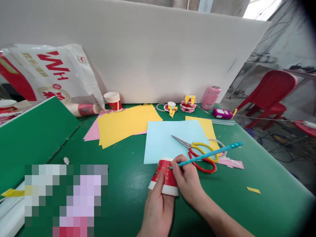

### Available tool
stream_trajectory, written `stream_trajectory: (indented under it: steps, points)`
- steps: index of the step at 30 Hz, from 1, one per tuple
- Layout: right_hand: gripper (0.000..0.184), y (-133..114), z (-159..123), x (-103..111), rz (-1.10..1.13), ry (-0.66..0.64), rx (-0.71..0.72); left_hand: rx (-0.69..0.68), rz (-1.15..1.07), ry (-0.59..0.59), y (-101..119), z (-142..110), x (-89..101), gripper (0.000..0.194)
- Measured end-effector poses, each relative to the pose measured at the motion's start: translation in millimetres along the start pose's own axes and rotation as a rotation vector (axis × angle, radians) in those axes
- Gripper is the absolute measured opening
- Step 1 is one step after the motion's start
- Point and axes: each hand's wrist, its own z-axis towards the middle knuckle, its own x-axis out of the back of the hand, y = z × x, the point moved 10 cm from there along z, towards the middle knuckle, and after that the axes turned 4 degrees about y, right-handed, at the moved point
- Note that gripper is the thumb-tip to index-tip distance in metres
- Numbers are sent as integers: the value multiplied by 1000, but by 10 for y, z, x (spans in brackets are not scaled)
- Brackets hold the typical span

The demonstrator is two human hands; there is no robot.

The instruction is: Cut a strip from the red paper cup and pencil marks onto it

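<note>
My left hand (158, 205) grips a red and white paper cup (166, 176), held upside down on the green table (123, 197). My right hand (187, 179) pinches a teal pen (209, 154), its tip touching the cup near its base. The pen's far end points right, over scissors (197, 153) with red and yellow handles. These lie on a light blue paper sheet (168, 140) just behind the cup.
Yellow paper (123, 126) and pink sheets lie at centre left, another paper cup (113, 100) behind them. Small paper crafts (187, 104), a pink bottle (210, 97) and a tape ring (219, 144) sit further back. A white board walls the rear; a red chair (271, 95) stands right.
</note>
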Motion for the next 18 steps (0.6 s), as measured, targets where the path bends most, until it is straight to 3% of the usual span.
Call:
stream_trajectory:
  steps: [10,18]
  points:
    - [20,3,-13,-60,68,-37,-16,-9,11,-90,2,-7,-58,28]
    - [17,8,-7,-16,21,1,-3,-8,10,-17,17,-1,-17,27]
